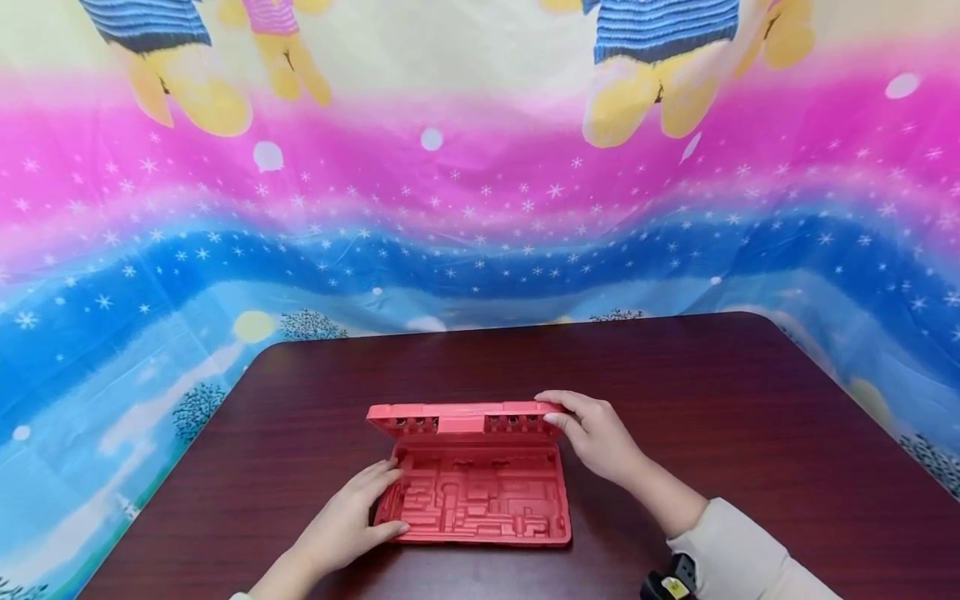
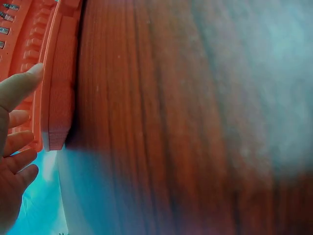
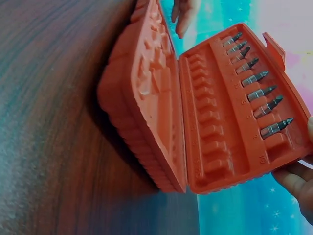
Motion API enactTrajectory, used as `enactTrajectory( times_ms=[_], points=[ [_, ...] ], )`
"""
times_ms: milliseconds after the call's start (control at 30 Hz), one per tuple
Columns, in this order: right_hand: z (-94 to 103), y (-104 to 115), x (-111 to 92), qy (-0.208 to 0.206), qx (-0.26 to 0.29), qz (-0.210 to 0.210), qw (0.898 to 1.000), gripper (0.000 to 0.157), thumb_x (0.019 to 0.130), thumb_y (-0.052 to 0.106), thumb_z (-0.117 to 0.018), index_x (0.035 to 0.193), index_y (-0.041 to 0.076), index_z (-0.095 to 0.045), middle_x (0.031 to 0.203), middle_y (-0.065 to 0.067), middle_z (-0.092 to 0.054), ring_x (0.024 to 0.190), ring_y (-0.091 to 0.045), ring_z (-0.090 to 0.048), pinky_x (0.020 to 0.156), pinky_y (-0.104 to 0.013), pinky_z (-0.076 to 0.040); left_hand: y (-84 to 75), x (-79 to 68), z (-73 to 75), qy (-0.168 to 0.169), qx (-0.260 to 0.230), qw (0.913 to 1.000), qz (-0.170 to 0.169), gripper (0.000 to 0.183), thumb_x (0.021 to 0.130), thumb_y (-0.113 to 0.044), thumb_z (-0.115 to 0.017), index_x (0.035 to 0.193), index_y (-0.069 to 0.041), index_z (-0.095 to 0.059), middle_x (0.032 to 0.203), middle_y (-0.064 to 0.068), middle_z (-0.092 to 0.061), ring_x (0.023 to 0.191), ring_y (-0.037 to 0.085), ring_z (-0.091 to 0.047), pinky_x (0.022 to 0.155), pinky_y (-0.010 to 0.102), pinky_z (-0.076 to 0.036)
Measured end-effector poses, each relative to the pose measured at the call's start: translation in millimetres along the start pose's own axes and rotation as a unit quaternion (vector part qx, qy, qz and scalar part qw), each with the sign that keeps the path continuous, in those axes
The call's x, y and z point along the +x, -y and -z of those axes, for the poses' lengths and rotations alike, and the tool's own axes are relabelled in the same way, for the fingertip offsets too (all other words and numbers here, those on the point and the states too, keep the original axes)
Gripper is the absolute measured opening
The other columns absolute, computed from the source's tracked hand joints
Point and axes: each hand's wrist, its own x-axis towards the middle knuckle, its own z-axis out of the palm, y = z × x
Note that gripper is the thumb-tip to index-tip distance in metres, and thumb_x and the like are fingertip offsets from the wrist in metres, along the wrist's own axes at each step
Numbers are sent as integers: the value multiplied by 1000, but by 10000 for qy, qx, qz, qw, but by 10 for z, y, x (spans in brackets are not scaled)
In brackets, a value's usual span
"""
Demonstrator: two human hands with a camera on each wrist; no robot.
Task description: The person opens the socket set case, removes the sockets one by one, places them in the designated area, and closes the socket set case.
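A red plastic tool case [image 1: 480,500] lies on the table with its lid [image 1: 465,410] partly raised. Several screwdriver bits [image 3: 261,93] sit in a row in the lid. Moulded hollows fill the base, and I see no tools in them. My right hand [image 1: 600,433] grips the lid at its right corner, thumb on one side and fingers on the other. At the case's left side, my left hand [image 1: 348,512] touches the edge, its thumb near the front corner. Its fingers look loosely extended in the left wrist view, where the case wall [image 2: 61,78] shows beside the thumb.
A dark brown wooden table [image 1: 675,375] with rounded corners bears the case. Behind it and along its sides hangs a patterned cloth [image 1: 465,192] in pink and blue. A black device [image 1: 667,579] is by the right sleeve.
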Motion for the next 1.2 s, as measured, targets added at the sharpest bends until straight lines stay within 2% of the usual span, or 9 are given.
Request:
enactTrajectory(
  times_ms=[267,433,600,867,1033,1200],
  points=[
    [40,-37,65,-25,380,-214,9990,22,84,9,-54,105,6,-60,88,0,-62,69,-13,-53,61,-25,-45,-21,-24,11,465,-368,9981,-152,66,70,-46,-64,118,-2,-51,125,9,-46,117,24,-38,89,42,-35],
    [69,-54,114,32,747,-554,9957,22,84,13,-55,105,7,-60,87,-1,-62,73,-15,-55,64,-27,-47,-33,-36,14,618,-517,9965,-222,73,69,-55,-57,120,-2,-50,128,8,-43,118,25,-37,89,43,-35],
    [80,-87,197,42,1128,-941,9891,24,84,16,-56,105,6,-61,91,-4,-62,77,-15,-56,66,-27,-47,-9,-14,25,797,-695,9941,-222,75,69,-56,-57,122,-4,-48,131,8,-39,120,25,-34,90,44,-34],
    [91,-154,341,157,1315,-1427,9809,27,85,19,-54,106,4,-61,92,-7,-63,80,-17,-57,70,-35,-47,24,39,32,949,-847,9914,-303,78,66,-56,-61,123,-4,-47,132,10,-38,121,26,-31,92,42,-32],
    [73,-250,397,385,1804,-1653,9688,28,89,14,-47,113,2,-55,102,-14,-59,88,-22,-59,76,-38,-47,35,37,33,1071,-981,9892,-200,79,66,-57,-60,124,-5,-46,132,10,-37,121,26,-31,91,41,-34],
    [33,-354,433,143,2467,-1911,9500,29,89,12,-47,113,-3,-52,105,-20,-55,89,-27,-59,76,-40,-46,58,41,13,1075,-1174,9871,-181,76,67,-55,-61,124,-6,-47,133,8,-37,121,25,-31,92,38,-34]
  ],
)
